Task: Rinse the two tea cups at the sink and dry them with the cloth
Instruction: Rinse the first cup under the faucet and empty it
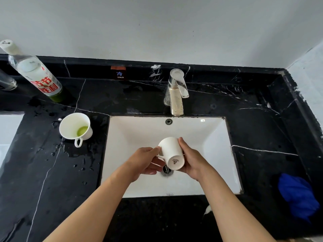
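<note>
Fingers (154, 151) of the left hand (143, 163) are curled about the handle side of a white tea cup (172, 153), while the right hand (191, 160) clasps the opposite wall of the same cup, thumb tip at the rim end. Both hands are thus closed on the one cup, held over the white sink basin (216, 137) directly above the drain (166, 170). Cup is tipped, mouth turned away toward the back of the basin, printed base facing the camera. Whether any liquid is leaving it cannot be determined. Faucet (176, 95) stands at the rear edge of the basin, with no visible stream at the spout. Second tea cup (76, 127) sits upright on the black marble counter (52, 172) just left of the basin, handle toward the viewer, with a small pool of green liquid in its bottom. Water droplets and a wet patch (76, 152) lie on the counter beside it. Blue cloth (297, 194) lies bunched on the counter right of the basin, well apart from both hands. A labelled bottle (35, 72) stands at the rear left, with green liquid at its base.
</note>
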